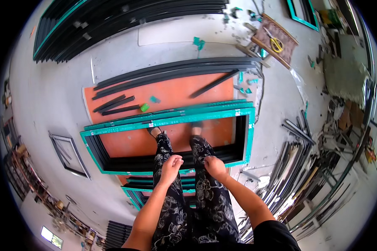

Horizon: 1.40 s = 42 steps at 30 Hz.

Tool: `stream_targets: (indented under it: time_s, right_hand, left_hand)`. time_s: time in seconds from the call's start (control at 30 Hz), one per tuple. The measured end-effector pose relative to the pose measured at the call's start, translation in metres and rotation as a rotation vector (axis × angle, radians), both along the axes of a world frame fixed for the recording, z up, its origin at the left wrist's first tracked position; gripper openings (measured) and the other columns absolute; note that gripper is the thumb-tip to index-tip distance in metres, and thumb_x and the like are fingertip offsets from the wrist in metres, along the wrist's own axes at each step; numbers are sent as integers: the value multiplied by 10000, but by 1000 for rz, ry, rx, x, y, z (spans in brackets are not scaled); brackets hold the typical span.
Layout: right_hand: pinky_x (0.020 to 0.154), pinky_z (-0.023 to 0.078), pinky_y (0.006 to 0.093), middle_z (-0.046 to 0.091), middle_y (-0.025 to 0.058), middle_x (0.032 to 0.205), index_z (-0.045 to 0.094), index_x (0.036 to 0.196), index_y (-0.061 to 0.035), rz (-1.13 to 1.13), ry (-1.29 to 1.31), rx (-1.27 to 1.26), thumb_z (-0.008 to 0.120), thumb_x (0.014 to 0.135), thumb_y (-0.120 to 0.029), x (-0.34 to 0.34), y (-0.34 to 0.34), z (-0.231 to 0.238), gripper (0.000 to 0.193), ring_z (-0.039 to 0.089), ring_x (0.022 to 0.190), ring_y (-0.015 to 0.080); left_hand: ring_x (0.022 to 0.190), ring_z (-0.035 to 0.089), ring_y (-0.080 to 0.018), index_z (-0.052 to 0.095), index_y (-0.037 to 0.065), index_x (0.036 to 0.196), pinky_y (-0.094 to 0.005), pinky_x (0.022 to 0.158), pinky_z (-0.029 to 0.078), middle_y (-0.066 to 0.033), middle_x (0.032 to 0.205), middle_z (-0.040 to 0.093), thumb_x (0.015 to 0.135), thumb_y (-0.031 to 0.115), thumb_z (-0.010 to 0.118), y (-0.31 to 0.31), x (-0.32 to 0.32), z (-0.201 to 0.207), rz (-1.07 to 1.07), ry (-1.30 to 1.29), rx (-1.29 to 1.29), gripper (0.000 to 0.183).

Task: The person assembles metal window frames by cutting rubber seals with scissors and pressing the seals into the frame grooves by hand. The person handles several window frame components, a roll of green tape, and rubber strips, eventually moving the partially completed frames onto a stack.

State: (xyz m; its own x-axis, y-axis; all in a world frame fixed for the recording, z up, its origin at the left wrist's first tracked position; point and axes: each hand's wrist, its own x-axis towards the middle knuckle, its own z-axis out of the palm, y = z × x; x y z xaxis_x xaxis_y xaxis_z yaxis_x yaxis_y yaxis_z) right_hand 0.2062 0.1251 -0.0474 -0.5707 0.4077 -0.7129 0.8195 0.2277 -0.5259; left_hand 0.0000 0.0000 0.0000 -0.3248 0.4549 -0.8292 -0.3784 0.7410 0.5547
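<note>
Orange sheet [167, 90] lies partly hidden beneath teal frames [176, 120].

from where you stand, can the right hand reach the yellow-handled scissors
Probably not without stepping: the scissors lie on the brown stool, past the teal frame, far from the right hand.

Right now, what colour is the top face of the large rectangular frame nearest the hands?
Teal green on the rectangular frame, clearest in the head view.

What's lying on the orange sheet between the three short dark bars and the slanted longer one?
In the head view, a small lime-green item and a teal scrap lie between the short bars and the slanted bar.
</note>
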Motion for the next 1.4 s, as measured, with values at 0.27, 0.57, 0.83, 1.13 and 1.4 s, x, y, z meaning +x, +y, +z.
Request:
stream_targets:
  time_s: [0.27,0.57,0.83,1.13,1.4]
  right_hand:
    - [700,542,483,673,178,871,667,896,-82,139,123,210,576,822,-153,-182,88,-227,137,657,789,373]
    - [498,519,331,589,90,766,567,909,-77,-1541,-30,-363,724,867,-276,-361,159,-455,257,577,598,214]
    - [390,372,253,497,50,575,555,752,-48,-1814,94,-468,823,770,-209,-341,157,-469,313,432,459,145]
    - [595,567,273,616,80,795,551,938,-58,-1648,261,-404,786,784,-143,-345,129,-367,293,618,662,173]
    - [550,547,276,613,92,755,576,888,-34,-1610,380,-556,669,856,-166,-299,129,-237,164,642,665,205]
  left_hand:
    - [919,656,-165,600,12,1091,-289,818,506,-86,974,683,983,227,554,-35,21,-107,424,-313,-23,246]
    - [919,632,-137,601,-4,1106,-284,842,500,-71,934,667,999,285,528,-8,-22,-155,646,-415,18,317]
    - [944,630,-147,600,8,1121,-296,863,498,-72,974,648,1000,329,514,-19,-30,-157,749,-676,-93,353]
    - [908,653,-166,606,36,1093,-308,841,520,-75,955,672,998,265,516,-21,-46,-162,771,-684,-119,264]
    - [936,627,-182,574,39,1113,-334,848,499,-85,979,651,984,285,519,-22,-83,-159,762,-588,-87,283]
